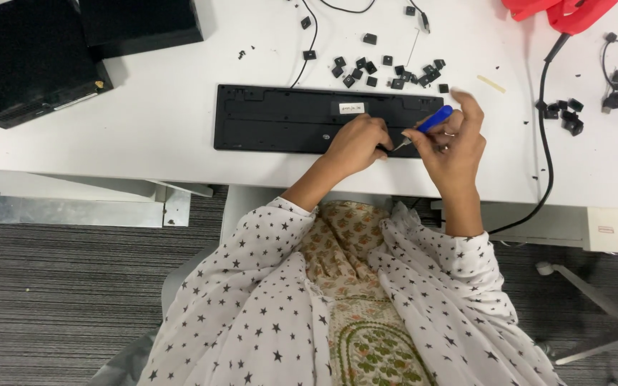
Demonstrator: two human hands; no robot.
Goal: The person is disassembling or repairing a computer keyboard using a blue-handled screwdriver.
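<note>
I see two black boxes (pixel 30 57) at the far left of my white table (pixel 144 136). Lots of little black keys (pixel 384 70) lie loose in a bunch. More keys (pixel 565 114) sit off to the right, near a black cord (pixel 545 143) that runs off the table edge. Something red (pixel 559 11) is at the top right. The floor (pixel 59 300) under me is grey carpet.
</note>
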